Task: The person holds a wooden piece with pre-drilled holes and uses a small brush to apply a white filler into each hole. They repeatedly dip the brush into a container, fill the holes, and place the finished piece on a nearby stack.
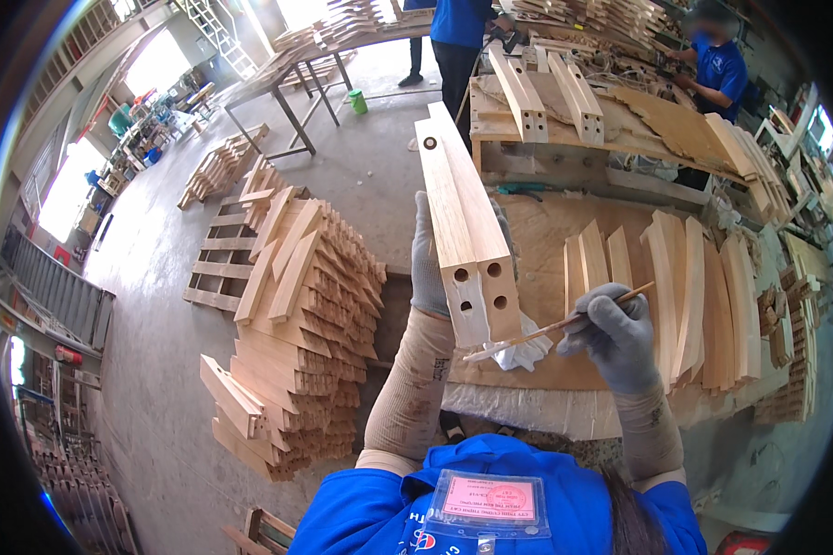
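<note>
- the right hand (pixel 617 335) wears a grey glove; its fingers (pixel 602 298) are curled tight around a thin stick (pixel 557 326), pinching it near the upper end.
- the stick slants down toward 8 o'clock from that hand, and its tip sits just below the lower end of the block (pixel 467 231); whether it touches the wood cannot be told.
- the left hand (pixel 428 268), also gloved, is wrapped around the block from its far side; only the back of the hand and the fingertips at the right edge show, closed on the wood.
- the block is a long pale piece of wood, held tilted with its upper end toward 11 o'clock and its lower end toward the person; three round holes (pixel 486 285) show in the lower faces, and one more near the top.
- a white rag (pixel 520 350) hangs just under the block's lower end, between the two hands.
- at 3 o'clock from the right hand, curved slats (pixel 703 305) stand in a row on the bench (pixel 537 236), close to the knuckles, leaving little room on that side.
- at 9 o'clock from the left forearm, a tall stack (pixel 296 342) of similar wood pieces stands on the floor, with a narrow gap between.
- at 12 o'clock, beyond the block, a second bench (pixel 565 139) carries more drilled blocks; two other people in blue stand behind it.
- open concrete floor (pixel 157 305) lies toward 9 and 10 o'clock.
</note>
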The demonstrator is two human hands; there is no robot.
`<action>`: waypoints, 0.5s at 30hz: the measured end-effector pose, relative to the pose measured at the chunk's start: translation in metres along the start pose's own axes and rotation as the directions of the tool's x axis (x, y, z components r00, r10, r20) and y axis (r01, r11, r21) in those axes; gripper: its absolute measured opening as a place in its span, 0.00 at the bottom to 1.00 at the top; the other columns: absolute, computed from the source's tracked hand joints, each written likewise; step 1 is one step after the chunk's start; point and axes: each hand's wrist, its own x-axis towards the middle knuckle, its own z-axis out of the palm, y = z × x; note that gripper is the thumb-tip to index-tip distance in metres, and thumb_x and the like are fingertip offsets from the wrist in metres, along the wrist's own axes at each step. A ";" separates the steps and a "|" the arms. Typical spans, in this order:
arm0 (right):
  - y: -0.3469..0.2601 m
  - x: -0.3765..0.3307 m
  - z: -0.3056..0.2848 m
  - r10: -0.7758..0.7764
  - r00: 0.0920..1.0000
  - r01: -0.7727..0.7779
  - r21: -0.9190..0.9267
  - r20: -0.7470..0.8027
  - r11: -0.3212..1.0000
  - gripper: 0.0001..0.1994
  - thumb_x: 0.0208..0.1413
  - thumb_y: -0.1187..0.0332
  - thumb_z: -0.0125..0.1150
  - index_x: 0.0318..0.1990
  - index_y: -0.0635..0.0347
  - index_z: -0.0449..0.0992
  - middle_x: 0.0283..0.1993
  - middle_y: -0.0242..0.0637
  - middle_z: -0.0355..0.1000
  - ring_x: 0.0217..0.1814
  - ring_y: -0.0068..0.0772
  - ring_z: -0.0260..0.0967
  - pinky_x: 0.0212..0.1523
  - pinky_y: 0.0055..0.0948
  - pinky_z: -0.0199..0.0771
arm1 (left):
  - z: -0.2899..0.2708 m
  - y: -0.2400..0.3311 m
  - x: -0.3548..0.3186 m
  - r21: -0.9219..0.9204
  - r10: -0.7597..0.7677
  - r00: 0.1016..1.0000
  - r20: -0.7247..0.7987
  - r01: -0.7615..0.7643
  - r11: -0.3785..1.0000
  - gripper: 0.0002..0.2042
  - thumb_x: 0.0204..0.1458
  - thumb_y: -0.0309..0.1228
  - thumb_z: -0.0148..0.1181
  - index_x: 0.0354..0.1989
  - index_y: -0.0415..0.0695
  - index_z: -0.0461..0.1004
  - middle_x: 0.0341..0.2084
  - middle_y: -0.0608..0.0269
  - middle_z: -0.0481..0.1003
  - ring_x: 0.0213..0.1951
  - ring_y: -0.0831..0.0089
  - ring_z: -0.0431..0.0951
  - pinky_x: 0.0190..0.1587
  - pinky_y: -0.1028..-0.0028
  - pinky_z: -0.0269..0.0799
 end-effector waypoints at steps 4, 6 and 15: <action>-0.006 0.013 0.015 -0.129 0.991 0.131 0.040 -0.029 0.991 0.09 0.61 0.71 0.50 0.38 0.69 0.73 0.31 0.46 0.76 0.29 0.33 0.77 0.29 0.28 0.81 | -0.001 -0.001 0.002 0.021 0.026 1.000 -0.011 -0.026 0.999 0.29 0.58 0.51 0.48 0.53 0.34 0.63 0.41 0.47 0.67 0.44 0.59 0.69 0.50 0.65 0.71; -0.008 0.019 0.019 -0.122 0.992 0.123 0.033 -0.044 0.992 0.09 0.61 0.71 0.50 0.39 0.69 0.73 0.32 0.46 0.76 0.30 0.33 0.77 0.31 0.28 0.82 | 0.000 -0.002 0.001 0.007 0.013 1.000 -0.008 -0.013 1.000 0.29 0.58 0.51 0.48 0.53 0.35 0.63 0.41 0.47 0.68 0.43 0.58 0.69 0.50 0.65 0.71; 0.000 0.017 0.018 -0.085 0.994 0.083 -0.022 -0.070 0.996 0.09 0.61 0.70 0.51 0.38 0.69 0.73 0.30 0.46 0.76 0.29 0.35 0.78 0.30 0.28 0.82 | -0.004 0.001 -0.003 -0.003 0.011 1.000 0.015 -0.010 1.000 0.29 0.58 0.52 0.48 0.53 0.35 0.63 0.42 0.46 0.66 0.44 0.57 0.69 0.50 0.64 0.70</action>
